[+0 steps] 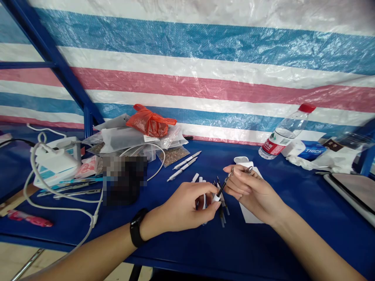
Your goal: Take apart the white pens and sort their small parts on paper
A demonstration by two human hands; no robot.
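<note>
My left hand [187, 205] is closed, thumb against fingers, gripping a white pen barrel [216, 198]. A dark refill [223, 186] projects from its end, angled up towards my right hand [249, 185]. My right fingers are curled, pinching a small metal tip [249, 169]. Loose refills [223, 218] lie on the blue table [181, 251] below. Two white pens [184, 168] lie beyond; a bottle [281, 134] stands farther back, right.

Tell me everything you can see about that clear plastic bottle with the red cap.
The clear plastic bottle has a red plastic cap, fitted on, and a red-and-white label with a barcode. It seems partly filled with clear liquid. It stands on the blue table, leaning right in this view, perhaps from lens distortion. Neither the left hand nor the right hand touches it.
</note>
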